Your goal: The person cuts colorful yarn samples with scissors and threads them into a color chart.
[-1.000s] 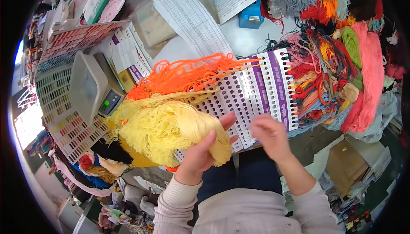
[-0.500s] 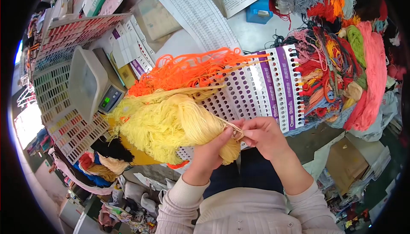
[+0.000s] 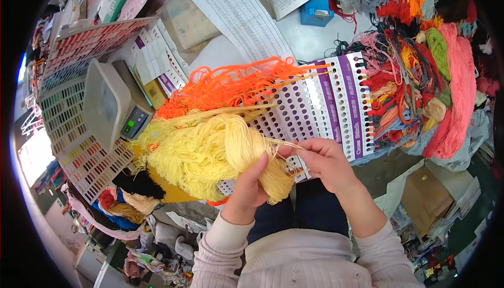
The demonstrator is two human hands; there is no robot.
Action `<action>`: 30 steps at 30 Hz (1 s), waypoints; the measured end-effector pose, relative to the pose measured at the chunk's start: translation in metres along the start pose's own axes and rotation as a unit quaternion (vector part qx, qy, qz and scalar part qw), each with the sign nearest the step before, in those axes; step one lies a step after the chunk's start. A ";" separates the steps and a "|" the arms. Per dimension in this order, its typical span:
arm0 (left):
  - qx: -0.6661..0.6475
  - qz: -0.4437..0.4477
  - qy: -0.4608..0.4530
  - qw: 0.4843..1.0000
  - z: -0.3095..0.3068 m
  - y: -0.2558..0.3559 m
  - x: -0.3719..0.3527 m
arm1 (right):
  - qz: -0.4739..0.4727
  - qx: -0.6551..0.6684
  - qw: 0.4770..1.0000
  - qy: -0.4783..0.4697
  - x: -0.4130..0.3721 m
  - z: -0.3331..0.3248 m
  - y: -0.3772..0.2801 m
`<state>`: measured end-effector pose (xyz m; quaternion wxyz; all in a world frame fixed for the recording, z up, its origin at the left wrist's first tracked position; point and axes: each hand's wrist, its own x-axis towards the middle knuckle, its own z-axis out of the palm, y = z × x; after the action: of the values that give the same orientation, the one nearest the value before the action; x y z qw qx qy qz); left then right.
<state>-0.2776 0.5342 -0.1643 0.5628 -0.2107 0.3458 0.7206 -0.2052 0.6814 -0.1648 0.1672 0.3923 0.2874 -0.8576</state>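
A thick pale yellow skein [image 3: 249, 146] hangs in my left hand [image 3: 248, 189], whose fingers and thumb wrap round its lower part. To its right, my right hand [image 3: 324, 163] pinches a few thin strands that run out from the skein. Brighter yellow thread [image 3: 184, 149] lies in a heap left of the skein, with orange thread [image 3: 226, 88] above it. Under and beyond the threads lie white punched cards [image 3: 349, 104] with purple strips and rows of holes.
A scale [image 3: 135, 122] with a pale tray stands at the left beside color charts [image 3: 79, 51]. Printed sheets [image 3: 239, 17] and a blue object [image 3: 316, 11] lie at the back. Mixed colored threads [image 3: 401, 88] and a pink skein [image 3: 455, 93] are piled at the right.
My right hand has moved a little right, away from my left, drawing the strands out. My left thumb has lifted from the strands and shifted left.
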 end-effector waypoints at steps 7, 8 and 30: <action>-0.042 -0.028 -0.036 0.998 -0.002 0.003 0.003 | -0.036 -0.206 0.978 -0.029 0.006 -0.002 0.007; -0.043 -0.032 -0.037 0.998 -0.002 0.003 0.003 | -0.020 -0.229 0.973 -0.020 0.005 0.001 0.002; 0.015 -0.065 0.017 0.998 0.005 0.010 0.011 | -0.027 0.091 0.994 -0.054 0.008 -0.006 0.000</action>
<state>-0.2901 0.5438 -0.1664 0.6054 -0.2362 0.3516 0.6739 -0.2069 0.6846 -0.1744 0.1229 0.3507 0.2089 -0.9046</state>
